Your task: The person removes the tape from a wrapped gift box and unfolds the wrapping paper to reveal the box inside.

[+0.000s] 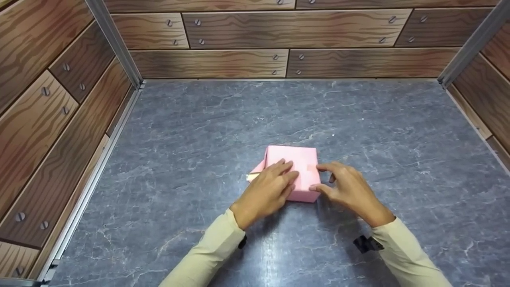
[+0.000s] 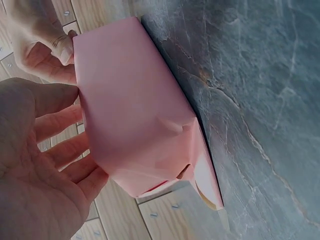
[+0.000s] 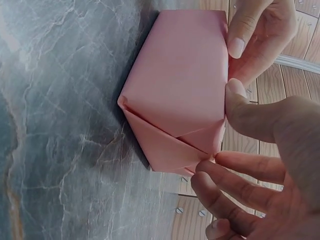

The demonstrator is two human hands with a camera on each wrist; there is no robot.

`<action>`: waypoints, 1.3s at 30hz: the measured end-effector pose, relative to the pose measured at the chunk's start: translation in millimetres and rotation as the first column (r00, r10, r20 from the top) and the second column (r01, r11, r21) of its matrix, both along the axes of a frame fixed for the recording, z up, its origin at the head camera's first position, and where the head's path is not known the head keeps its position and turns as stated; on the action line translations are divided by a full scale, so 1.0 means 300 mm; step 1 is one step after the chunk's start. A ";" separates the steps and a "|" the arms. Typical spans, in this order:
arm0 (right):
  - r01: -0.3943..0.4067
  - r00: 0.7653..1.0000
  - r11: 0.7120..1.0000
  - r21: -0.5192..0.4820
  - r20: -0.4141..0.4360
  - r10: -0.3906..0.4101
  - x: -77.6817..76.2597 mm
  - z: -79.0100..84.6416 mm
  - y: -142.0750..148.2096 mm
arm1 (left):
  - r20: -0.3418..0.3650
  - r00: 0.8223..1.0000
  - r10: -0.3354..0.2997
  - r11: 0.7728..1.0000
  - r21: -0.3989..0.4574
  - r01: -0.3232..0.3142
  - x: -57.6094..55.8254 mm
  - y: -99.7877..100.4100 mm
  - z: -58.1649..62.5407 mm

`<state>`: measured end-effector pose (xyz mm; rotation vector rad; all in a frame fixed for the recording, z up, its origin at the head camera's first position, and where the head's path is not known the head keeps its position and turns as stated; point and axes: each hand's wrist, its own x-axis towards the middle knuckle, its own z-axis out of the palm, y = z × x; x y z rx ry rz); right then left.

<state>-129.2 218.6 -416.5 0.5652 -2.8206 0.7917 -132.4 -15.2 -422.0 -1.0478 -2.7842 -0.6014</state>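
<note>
A box wrapped in pink paper (image 1: 297,157) sits on the grey marbled surface. My left hand (image 1: 266,192) rests on its top face with the fingers spread, the thumb near the front edge in the left wrist view (image 2: 40,150). At the box's right end, my right hand (image 1: 350,187) bends its thumb and fingers around the top edge. In the right wrist view, its fingertips touch the folded paper end (image 3: 165,142), which lies in overlapping flaps. The left end has a loose paper flap (image 1: 256,171) sticking out, its pale inside showing (image 2: 204,175).
Wood-patterned panels (image 1: 295,30) stand at the back and both sides, with metal rails (image 1: 119,44) at the corners. The marbled surface (image 1: 199,127) stretches around the box. A black wrist strap piece (image 1: 367,244) shows by the right sleeve (image 1: 402,247).
</note>
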 end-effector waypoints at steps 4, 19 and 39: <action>-0.027 0.999 1.000 -0.006 0.031 0.027 -0.006 0.008 0.003 | 0.010 1.000 -0.005 1.000 -0.004 0.005 -0.005 0.000 0.003; 0.143 0.983 0.988 -0.049 -0.107 -0.148 -0.055 0.020 -0.102 | -0.023 1.000 0.013 0.999 -0.029 -0.014 -0.004 0.009 0.000; 0.193 0.968 0.981 0.021 -0.167 -0.187 -0.068 0.002 -0.124 | -0.048 0.999 0.020 0.999 -0.027 -0.021 -0.008 0.012 0.002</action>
